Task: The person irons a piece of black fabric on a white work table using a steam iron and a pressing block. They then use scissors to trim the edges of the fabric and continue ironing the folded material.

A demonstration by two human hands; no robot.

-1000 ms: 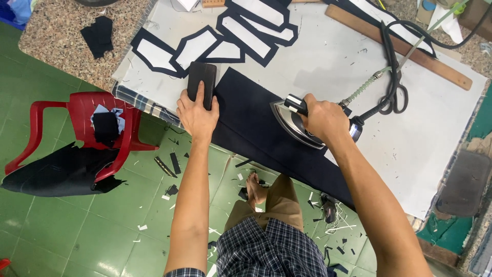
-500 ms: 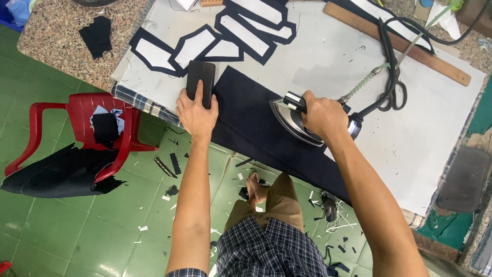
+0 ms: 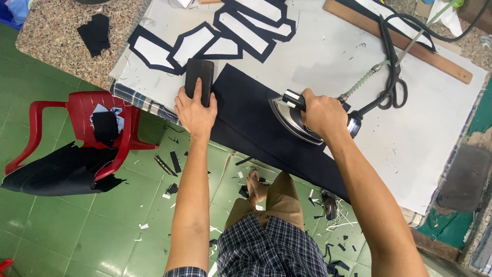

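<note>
The steam iron [image 3: 302,120] sits at the centre of the frame, soleplate down on the long dark navy cloth [image 3: 266,133], its pointed nose aimed toward the left of the frame; against the picture half a second ago it has barely shifted, only a touch higher in the frame along with everything else, so the head moved more than the iron did. The iron is polished metal with a black handle, and a braided hose and a black cord [image 3: 387,61] run from its rear toward the upper right. The right hand [image 3: 320,115] is clamped round the handle, fingers wrapped over it. The left hand [image 3: 196,110], left of centre, is closed on the lower end of a dark rectangular block [image 3: 199,81] that stands just beside the cloth's left edge, as it did before. The cloth lies slantwise along the near edge of the white-covered bench [image 3: 410,138], running toward the lower right. Above it, in the upper middle, lie white pattern pieces with dark borders [image 3: 205,43]. A long wooden ruler [image 3: 425,54] crosses the upper right, with black scissors [image 3: 397,92] near it. At the left, a red plastic chair [image 3: 82,115] carries dark scraps above the green tiled floor [image 3: 77,231].
</note>
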